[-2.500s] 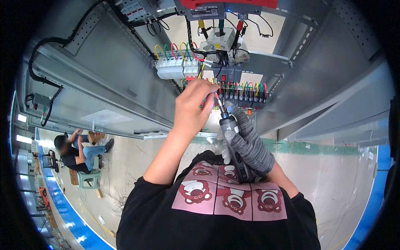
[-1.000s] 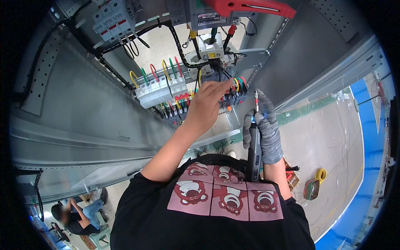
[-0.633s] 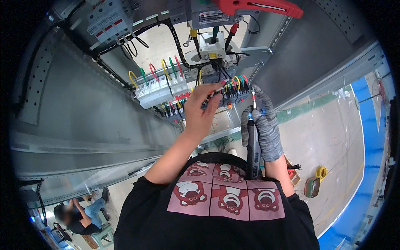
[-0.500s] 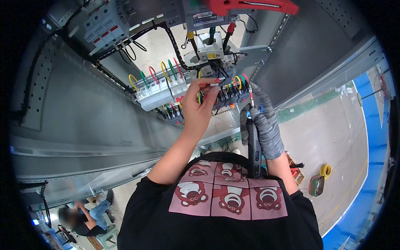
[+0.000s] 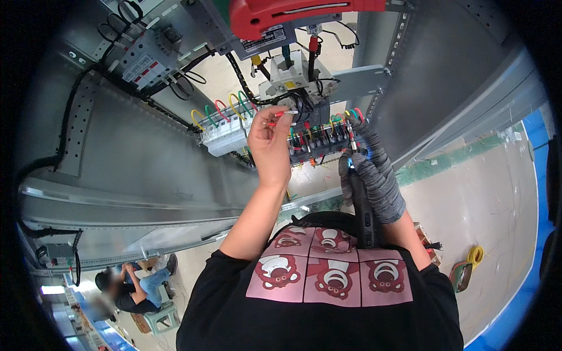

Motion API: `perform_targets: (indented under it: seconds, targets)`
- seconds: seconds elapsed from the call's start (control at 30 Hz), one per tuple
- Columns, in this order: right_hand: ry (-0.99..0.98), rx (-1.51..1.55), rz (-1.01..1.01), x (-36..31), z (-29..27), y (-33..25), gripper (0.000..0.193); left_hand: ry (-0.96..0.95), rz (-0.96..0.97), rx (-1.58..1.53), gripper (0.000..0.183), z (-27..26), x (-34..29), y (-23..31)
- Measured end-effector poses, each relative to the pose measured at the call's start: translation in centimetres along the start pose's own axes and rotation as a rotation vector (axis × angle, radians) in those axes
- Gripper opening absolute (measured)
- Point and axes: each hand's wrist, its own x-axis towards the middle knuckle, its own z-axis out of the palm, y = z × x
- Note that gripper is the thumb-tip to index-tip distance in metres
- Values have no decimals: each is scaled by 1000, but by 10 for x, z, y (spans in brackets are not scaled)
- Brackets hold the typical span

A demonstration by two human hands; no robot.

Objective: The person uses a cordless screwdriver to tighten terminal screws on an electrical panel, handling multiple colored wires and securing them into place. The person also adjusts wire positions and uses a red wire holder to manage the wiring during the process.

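Observation:
My bare left hand [image 5: 270, 155] is pinched on thin red wires [image 5: 282, 113] with white end pieces, left of the dark row of terminals [image 5: 319, 141]. My right hand [image 5: 379, 181], in a grey knitted glove, is wrapped round a black electric screwdriver [image 5: 363, 213]. A light glows near its front end. Its slim bit [image 5: 352, 136] points away from me, up to the right end of the terminal row; whether it touches a screw I cannot tell. Short yellow, green and red wires loop over that row. Left of it sits a row of white breakers [image 5: 225, 138] with similar loops.
Grey metal cabinet walls stand on the left [image 5: 140, 169] and right [image 5: 445, 76]. Above my hands are a red handle [image 5: 304, 14] and a white block [image 5: 290, 71] with thick cables. A person [image 5: 137, 292] sits on a stool at lower left. Yellow coiled cord [image 5: 475, 255] lies on the floor.
My left hand has drawn a little left with the red wires, away from the terminals. The right hand keeps its hold on the screwdriver. The whole view has shifted slightly.

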Motion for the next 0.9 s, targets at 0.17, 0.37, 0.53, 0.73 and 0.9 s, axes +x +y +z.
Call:
perform_targets:
  seconds: [0.17,0.37,0.53,0.73,0.9]
  targets:
    - [-62,14,48,5,-12,-7,57,9,-54,-199,11,1,5,-2]
    - [-131,-3,69,15,-17,-14,51,14,-136,-302,6,1,7,1]
    - [-164,-8,101,18,-17,-16,50,-17,-204,-309,6,-1,10,5]
    - [-212,-17,116,21,-17,-11,56,-98,-175,-289,7,-4,14,6]
    - [-221,-32,113,21,-13,-10,54,-208,-191,-273,7,-11,20,5]
